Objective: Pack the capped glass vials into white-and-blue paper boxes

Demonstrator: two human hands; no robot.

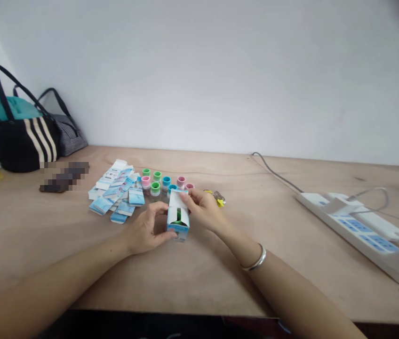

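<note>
White carton between left hand and right hand, eight capped bottles behind.

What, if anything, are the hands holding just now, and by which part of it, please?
Both hands hold a small white-and-blue carton: the left hand at its lower end, the right hand by its raised open flap.

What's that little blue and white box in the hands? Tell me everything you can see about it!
The small paper carton is white with blue printing near its bottom. It looks like thin card and seems to stand upright on the wooden table. Its top is open, with a white flap raised, and something green shows inside, though it is too hidden to name. The right hand pinches the raised flap, and the left hand curves around the carton's lower side, touching it.
</note>
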